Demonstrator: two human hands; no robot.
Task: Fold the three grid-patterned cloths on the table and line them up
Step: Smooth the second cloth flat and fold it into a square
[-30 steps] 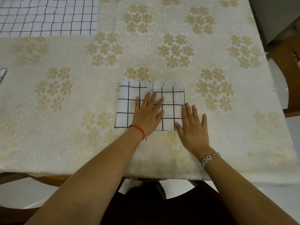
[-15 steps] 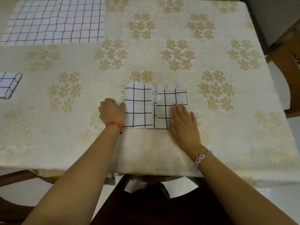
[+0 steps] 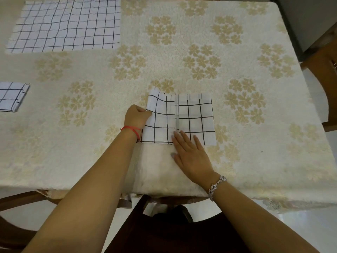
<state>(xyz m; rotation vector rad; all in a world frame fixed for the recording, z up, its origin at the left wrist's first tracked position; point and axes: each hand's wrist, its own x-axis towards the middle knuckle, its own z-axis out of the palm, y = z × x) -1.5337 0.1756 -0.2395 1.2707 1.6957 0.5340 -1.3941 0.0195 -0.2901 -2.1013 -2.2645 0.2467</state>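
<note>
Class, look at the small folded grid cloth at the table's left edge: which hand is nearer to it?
Left. The left hand grips the left edge of the centre cloth, right of the folded cloth; the right hand rests even farther right.

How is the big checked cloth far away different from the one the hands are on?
The far grid cloth lies spread open and looks large; the near grid cloth is folded small. Nothing touches the far grid cloth; the left hand pinches the near grid cloth's lifted left edge while the right hand rests flat on it. Both are white with black lines.
</note>
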